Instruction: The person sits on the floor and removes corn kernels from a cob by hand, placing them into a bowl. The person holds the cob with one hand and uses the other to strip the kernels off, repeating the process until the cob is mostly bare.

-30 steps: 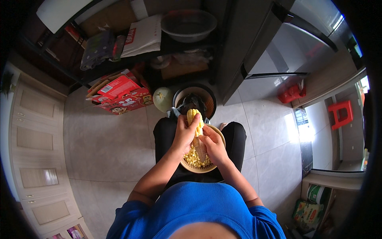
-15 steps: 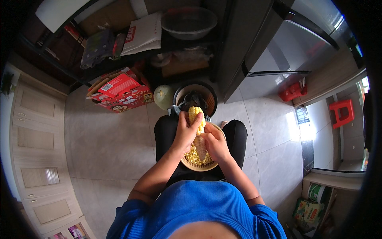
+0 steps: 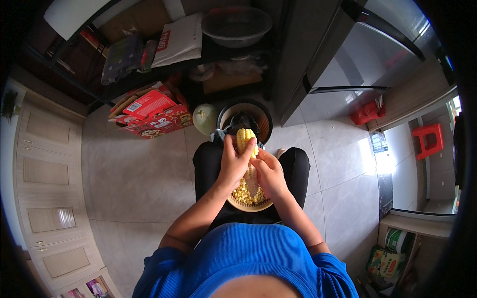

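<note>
An ear of corn (image 3: 246,137) is held tilted over a basket on my lap. Yellow kernels cover its far end, while the near part is stripped down to pale cob. My left hand (image 3: 233,163) is wrapped round the corn from the left, its thumb along the kernels. On the other side, my right hand (image 3: 268,174) is closed against the corn, with fingers at the border between kernels and bare cob. Loose yellow kernels (image 3: 243,195) lie in the round tan basket (image 3: 251,207), partly hidden beneath my hands.
Beyond my knees stands a bin (image 3: 268,119) with a dark liner, beside a pale green melon (image 3: 204,119). A red carton (image 3: 154,114) sits farther left, below a dark shelf holding a clear basin (image 3: 236,30). A grey refrigerator (image 3: 348,64) rises at the far right.
My right thumb and fingers have shifted slightly up along the corn. The left hand keeps its hold, and the corn stays over the basket.
</note>
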Motion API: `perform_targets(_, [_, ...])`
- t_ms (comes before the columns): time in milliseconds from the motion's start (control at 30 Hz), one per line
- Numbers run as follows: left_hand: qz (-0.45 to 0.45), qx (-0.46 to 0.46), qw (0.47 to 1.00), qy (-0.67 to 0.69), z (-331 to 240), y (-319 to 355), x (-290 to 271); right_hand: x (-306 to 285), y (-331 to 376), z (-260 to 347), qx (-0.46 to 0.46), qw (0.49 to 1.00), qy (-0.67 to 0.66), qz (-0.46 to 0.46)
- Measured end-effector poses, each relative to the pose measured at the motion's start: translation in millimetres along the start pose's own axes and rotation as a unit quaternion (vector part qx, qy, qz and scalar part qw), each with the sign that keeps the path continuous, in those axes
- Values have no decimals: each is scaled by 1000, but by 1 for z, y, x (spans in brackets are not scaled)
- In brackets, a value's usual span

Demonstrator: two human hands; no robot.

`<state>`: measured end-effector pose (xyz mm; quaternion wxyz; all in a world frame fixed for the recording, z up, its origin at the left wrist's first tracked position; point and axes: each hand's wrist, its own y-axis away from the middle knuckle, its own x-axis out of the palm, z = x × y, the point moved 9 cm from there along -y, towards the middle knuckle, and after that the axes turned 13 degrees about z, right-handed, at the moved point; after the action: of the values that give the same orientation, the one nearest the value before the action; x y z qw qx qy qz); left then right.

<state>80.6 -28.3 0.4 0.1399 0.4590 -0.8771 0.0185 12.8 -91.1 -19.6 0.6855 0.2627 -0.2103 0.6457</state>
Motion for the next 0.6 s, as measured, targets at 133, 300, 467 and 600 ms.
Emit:
perform_targets(133, [-2,-29,999,42,10,-3,-5,-4,1,-3,4,1000,9,-11])
perform_targets(300, [5,-31,998,54,14,-3,-2,-7,5,-5,-4,1000,-4,-27])
perform_targets(467, [13,-17,1000,-9,7,-1,1,-6,2,-7,16,999,-36,-6])
perform_targets(600, [12,-34,998,47,13,-3,-2,-3,3,-5,-7,999,-43,13])
